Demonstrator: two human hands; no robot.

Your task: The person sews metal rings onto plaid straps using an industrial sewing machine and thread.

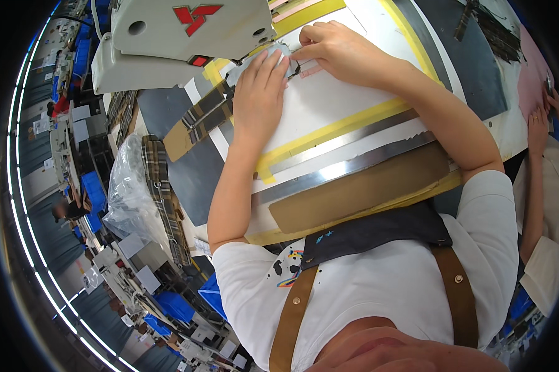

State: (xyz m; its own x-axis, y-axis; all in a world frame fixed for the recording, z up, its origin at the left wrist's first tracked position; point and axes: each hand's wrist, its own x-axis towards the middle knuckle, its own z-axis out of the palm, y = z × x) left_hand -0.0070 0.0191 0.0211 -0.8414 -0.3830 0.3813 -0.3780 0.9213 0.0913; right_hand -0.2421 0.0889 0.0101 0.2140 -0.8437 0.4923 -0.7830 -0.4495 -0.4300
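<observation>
Under the head of a light grey sewing machine (162, 46), my left hand (259, 93) lies flat, its fingers stretched over a small grey piece (284, 49) with a dark edge. My right hand (335, 53) is bent beside it, fingers curled and tips at the right edge of that piece. What those fingertips pinch, if anything, is too small to make out. A plaid strap-like strip (208, 116) with a tan end runs out to the left of my left wrist. The part of the grey piece under my left palm is hidden.
A white work board (344, 102) edged with yellow tape lies beneath my hands, with a metal strip (347, 167) along its near side. Plaid strips (158, 180) and a clear plastic bag (129, 192) are at left. Another person's hands (538, 127) rest on pink material (530, 68) at right.
</observation>
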